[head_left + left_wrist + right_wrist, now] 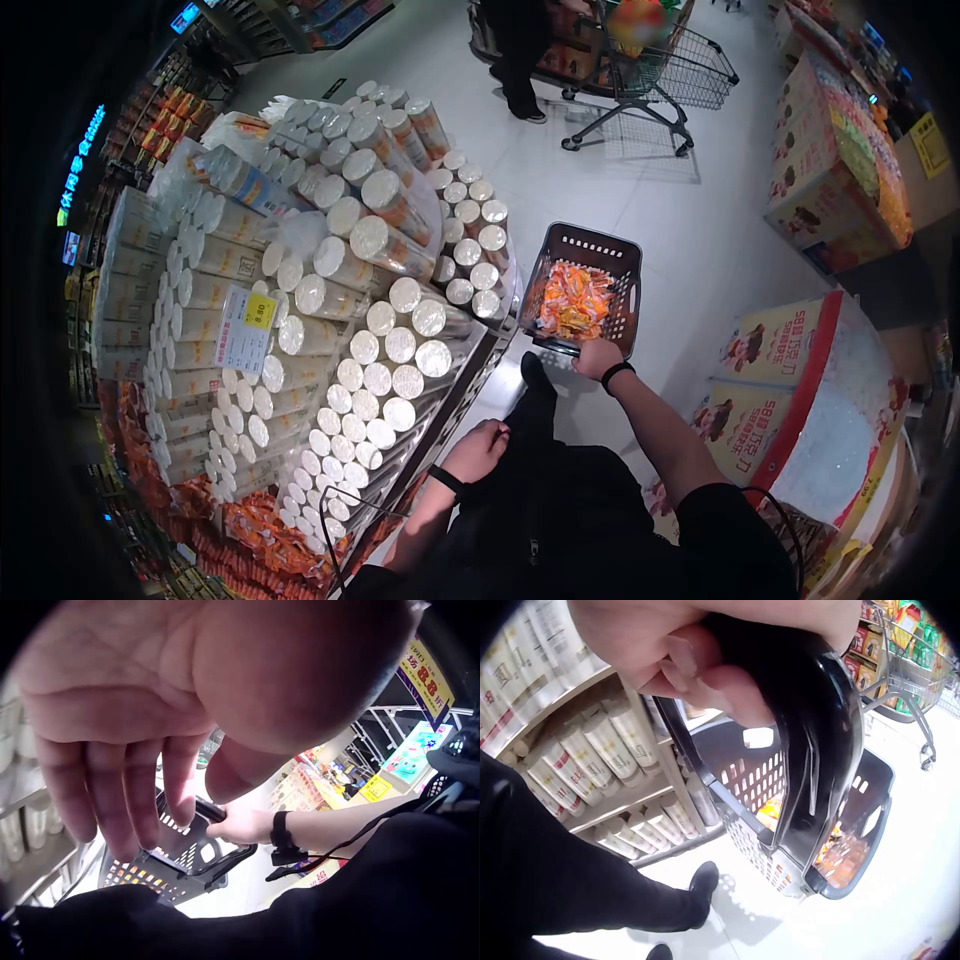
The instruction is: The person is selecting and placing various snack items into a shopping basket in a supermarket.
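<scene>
My right hand [600, 358] grips the black handle [814, 742] of a dark plastic shopping basket [622, 262], fingers curled round it in the right wrist view. Inside the basket lies a heap of small orange-wrapped packets [577, 300]. Beside my leg hangs my left hand [477, 450], with nothing in it. Seen close in the left wrist view, the left fingers [105, 787] point loosely downward, the thumb apart from them. Left of that hand rises a large stack of white cylindrical packs [372, 378].
A price card [246, 328] stands on the stack. A shopping cart [650, 85] and a standing person [515, 50] are ahead on the pale floor. Printed cartons [755, 375] line the right side, with another carton display [835, 165] farther back.
</scene>
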The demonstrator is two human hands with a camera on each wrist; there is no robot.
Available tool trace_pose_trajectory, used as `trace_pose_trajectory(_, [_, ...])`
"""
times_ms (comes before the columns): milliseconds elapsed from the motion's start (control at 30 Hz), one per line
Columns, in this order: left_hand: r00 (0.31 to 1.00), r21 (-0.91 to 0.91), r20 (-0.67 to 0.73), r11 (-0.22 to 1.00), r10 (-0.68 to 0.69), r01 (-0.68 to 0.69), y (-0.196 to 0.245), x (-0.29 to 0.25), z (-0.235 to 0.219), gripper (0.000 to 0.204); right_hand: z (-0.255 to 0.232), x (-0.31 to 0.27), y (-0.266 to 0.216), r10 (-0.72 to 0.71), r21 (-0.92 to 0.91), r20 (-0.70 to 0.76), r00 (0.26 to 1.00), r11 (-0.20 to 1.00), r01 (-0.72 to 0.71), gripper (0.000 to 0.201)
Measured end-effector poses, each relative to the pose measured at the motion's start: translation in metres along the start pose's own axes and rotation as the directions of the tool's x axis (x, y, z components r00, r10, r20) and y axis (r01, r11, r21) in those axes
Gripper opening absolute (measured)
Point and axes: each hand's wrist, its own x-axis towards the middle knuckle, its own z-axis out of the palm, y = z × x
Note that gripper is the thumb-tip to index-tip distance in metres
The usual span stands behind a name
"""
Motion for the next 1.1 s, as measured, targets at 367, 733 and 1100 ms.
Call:
trace_pose_trajectory(367, [0.978,-0.158,-0.031,0.965,0.208,-0.211,0.075,0.273,-0.036,0.037,-0.131,0.159,0.09,-0.091,-0.208,0.153,0.984,0.97,0.122,0.036])
trace_pose_trajectory(733, [0.972,0.361,-0.116,0.903,-0.204,0.233,0.122,0.568,0.014,0.091,-0.281,0.318,0.137,-0.403,-0.158,0.17,0.899,0.89,0.428,0.037])
trace_pose_trajectory(1100, [0.925,0.269,-0.219,0.893,-0.309,0.362,0.145,0.752,-0.082,0.091,-0.414,0.523,0.14,-0.527,-0.116,0.261,0.809,0.815,0.568,0.027])
